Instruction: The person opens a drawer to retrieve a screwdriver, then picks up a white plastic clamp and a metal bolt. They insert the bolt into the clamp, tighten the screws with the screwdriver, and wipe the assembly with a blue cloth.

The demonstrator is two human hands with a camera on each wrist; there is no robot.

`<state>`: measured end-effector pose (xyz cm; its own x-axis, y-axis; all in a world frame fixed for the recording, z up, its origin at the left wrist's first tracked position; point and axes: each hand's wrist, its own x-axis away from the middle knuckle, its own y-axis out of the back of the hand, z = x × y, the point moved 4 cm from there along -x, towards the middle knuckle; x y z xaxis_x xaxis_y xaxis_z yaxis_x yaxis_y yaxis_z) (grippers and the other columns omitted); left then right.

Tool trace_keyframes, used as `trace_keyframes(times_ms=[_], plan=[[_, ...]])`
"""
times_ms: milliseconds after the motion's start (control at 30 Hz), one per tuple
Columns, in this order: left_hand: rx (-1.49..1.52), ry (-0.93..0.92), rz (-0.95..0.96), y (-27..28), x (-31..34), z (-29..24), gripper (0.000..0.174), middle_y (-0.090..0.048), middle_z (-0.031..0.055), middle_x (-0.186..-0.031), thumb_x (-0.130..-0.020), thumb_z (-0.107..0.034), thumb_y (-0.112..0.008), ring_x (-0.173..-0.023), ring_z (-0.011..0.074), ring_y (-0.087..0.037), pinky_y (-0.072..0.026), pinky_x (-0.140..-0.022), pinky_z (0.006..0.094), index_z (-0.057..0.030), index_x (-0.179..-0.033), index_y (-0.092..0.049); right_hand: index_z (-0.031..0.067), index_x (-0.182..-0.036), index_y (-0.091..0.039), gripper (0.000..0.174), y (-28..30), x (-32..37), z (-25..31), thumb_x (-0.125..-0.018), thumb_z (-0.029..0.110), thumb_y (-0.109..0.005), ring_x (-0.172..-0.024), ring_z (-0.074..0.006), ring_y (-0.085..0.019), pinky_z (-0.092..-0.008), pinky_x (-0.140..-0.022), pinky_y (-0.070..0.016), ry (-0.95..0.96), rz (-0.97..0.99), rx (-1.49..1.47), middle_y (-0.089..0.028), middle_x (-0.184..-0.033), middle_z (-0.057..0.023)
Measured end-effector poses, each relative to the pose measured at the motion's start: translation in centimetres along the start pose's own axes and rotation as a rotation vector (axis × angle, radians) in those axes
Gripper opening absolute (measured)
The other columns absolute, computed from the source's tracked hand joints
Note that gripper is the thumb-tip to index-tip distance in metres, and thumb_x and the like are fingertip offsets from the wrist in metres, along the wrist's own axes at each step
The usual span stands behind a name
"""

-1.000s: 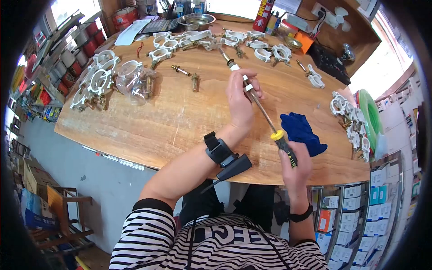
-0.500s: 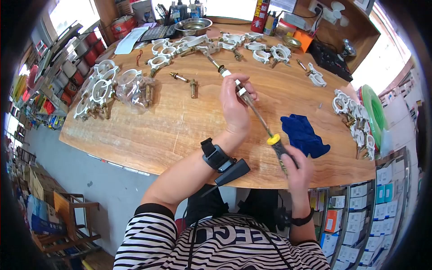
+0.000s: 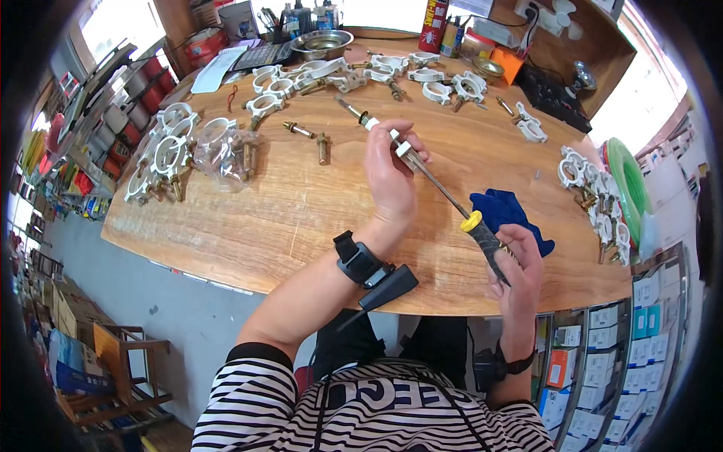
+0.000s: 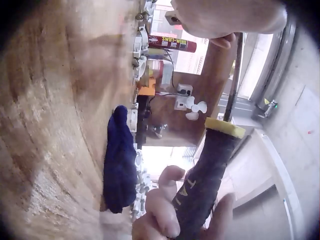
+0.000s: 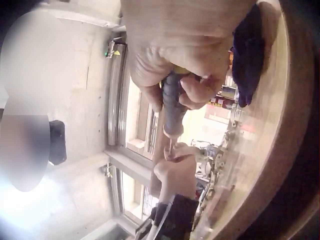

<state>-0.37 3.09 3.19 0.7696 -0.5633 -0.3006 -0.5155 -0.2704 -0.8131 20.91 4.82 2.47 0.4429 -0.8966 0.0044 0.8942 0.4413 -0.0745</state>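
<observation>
The left hand grips a white clamp with a brass-coloured bolt pointing away from the body. Its fingers curl round the piece above the table. A screwdriver with a black handle and yellow collar slants from that clamp down to the right hand. The right hand holds the handle between thumb and fingers, as the left wrist view also shows at the black handle. In the right wrist view, fingers wrap the handle. The shaft's tip is hidden at the left hand.
On the wooden table lie a blue cloth, a plastic bag of bolts, two loose bolts and several white clamps. Farther back stand a metal bowl and a red can. A green hose coil is at the right.
The left hand and bolt have shifted slightly left. The right hand has moved a little right, its grip on the handle looser and its fingers turned differently.
</observation>
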Motion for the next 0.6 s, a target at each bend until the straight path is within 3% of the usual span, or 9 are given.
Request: trace_keyframes(times_ms=[67, 133, 200, 367, 433, 467, 533, 600], plan=[[0.031, -0.012, -0.003, 0.1, -0.2, -0.1, 0.025, -0.046, 0.0075, -0.067, -0.086, -0.023, -0.032, -0.061, 0.0176, -0.045, -0.0398, -0.058, 0.0312, -0.0025, -0.089, -0.046, -0.0005, -0.103, -0.042, 0.031, -0.6, -0.1, 0.8, -0.074, 0.0, -0.051, -0.062, -0.0109, -0.051, -0.0189, -0.043, -0.0389, 0.226, 0.186, -0.278, -0.051, -0.094, -0.0122], [0.063, -0.025, -0.012, 0.2, -0.4, -0.1, 0.025, -0.046, 0.0075, -0.067, -0.086, -0.023, -0.032, -0.061, 0.0178, -0.045, -0.0397, -0.059, 0.0314, -0.0023, -0.089, -0.046, -0.0011, -0.109, -0.036, 0.033, -1.0, 0.5, 0.9, -0.077, 0.001, -0.046, -0.063, -0.0106, -0.051, -0.0182, -0.046, -0.042, 0.297, 0.15, -0.153, -0.048, -0.098, -0.0138], [0.067, 0.002, -0.035, 0.3, -0.4, -0.1, 0.025, -0.046, 0.0075, -0.067, -0.086, -0.023, -0.033, -0.061, 0.018, -0.044, -0.0396, -0.059, 0.0318, -0.0019, -0.089, -0.046, -0.0018, -0.106, -0.037, 0.03, -0.5, 1.1, 1.1, -0.077, 0.002, -0.046, -0.06, -0.0113, -0.051, -0.0185, -0.05, -0.0441, 0.603, -0.098, 0.159, -0.049, -0.092, -0.0112], [0.07, -0.025, -0.019, 0.3, -0.7, -0.2, 0.025, -0.046, 0.0076, -0.066, -0.085, -0.022, -0.033, -0.061, 0.0181, -0.044, -0.0395, -0.059, 0.0322, -0.0015, -0.089, -0.046, -0.0011, -0.107, -0.037, 0.035, 0.5, 0.7, 0.9, -0.074, -0.005, -0.048, -0.055, -0.011, -0.051, -0.0196, -0.047, -0.0427, 0.515, -0.115, 0.252, -0.05, -0.089, -0.0108], [0.04, -0.067, -0.032, 0.3, -0.7, -0.6, 0.024, -0.046, 0.0077, -0.066, -0.085, -0.022, -0.033, -0.061, 0.0182, -0.044, -0.0394, -0.059, 0.0321, -0.0014, -0.089, -0.046, 0.0006, -0.107, -0.037, 0.034, -0.2, 0.3, 0.7, -0.074, -0.005, -0.048, -0.055, -0.0101, -0.05, -0.0195, -0.045, -0.0403, 0.176, -0.189, 0.186, -0.05, -0.089, -0.0109], [0.063, -0.052, -0.049, 0.4, -0.8, -0.6, 0.024, -0.046, 0.0077, -0.066, -0.085, -0.022, -0.034, -0.061, 0.0182, -0.044, -0.0394, -0.059, 0.032, -0.0015, -0.089, -0.046, 0.0006, -0.107, -0.037, 0.034, -0.2, 0.0, 0.1, -0.074, -0.005, -0.048, -0.055, -0.0101, -0.05, -0.0195, -0.045, -0.0403, 0.175, -0.184, 0.191, -0.05, -0.089, -0.0109], [0.089, -0.041, -0.074, 0.6, -0.8, -0.6, 0.024, -0.046, 0.0077, -0.066, -0.085, -0.022, -0.034, -0.061, 0.0182, -0.044, -0.0394, -0.059, 0.0318, -0.0016, -0.089, -0.046, 0.002, -0.105, -0.038, 0.031, -0.8, 0.8, 0.6, -0.076, -0.002, -0.048, -0.051, -0.0076, -0.047, -0.0187, -0.04, -0.0355, 0.844, -0.122, 0.369, -0.05, -0.089, -0.0102], [0.074, 0.006, -0.061, 0.5, -0.7, -0.5, 0.024, -0.046, 0.0078, -0.068, -0.085, -0.022, -0.034, -0.061, 0.0179, -0.044, -0.0395, -0.06, 0.032, -0.0019, -0.09, -0.046, 0.0024, -0.105, -0.037, 0.031, -0.1, 1.6, 0.7, -0.077, 0.0, -0.048, -0.057, -0.0078, -0.048, -0.0195, -0.041, -0.0363, 0.792, -0.106, 0.313, -0.049, -0.09, -0.0106]])
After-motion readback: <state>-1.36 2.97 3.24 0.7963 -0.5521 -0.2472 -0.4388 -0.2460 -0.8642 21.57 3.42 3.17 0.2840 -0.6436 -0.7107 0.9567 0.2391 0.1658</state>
